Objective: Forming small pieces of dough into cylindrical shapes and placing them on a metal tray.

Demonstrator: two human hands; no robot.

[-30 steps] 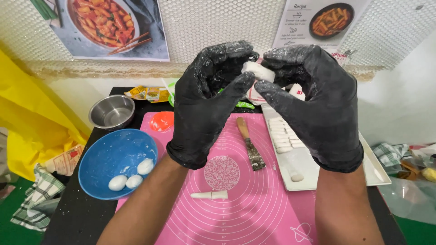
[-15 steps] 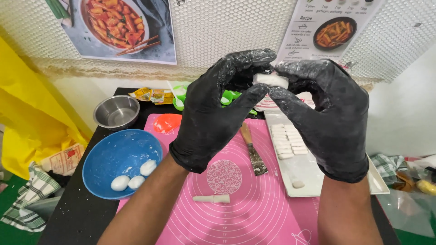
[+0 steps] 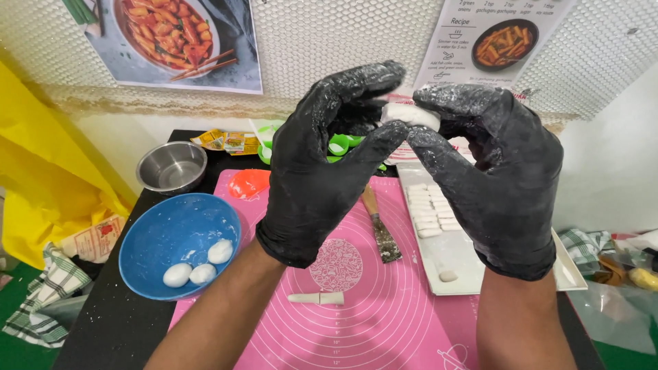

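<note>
Head view: left hand [image 3: 322, 171], right hand [image 3: 493, 185] fingers clamped on soft white dough piece [image 3: 410, 114]; floury black gloves could slip, dropping it onto pink silicone mat [image 3: 370, 301].

Viewpoint: one head-worn camera, looking forward and down over the person's raised left hand [image 3: 322, 164] and right hand [image 3: 493, 178].
Facing: toward the wall beyond the grip.
Nearness: close; the hands fill the centre of the frame.
Below the grip: pink mat [image 3: 384, 322], seen steeply.
Shared field: none, single view.
</note>
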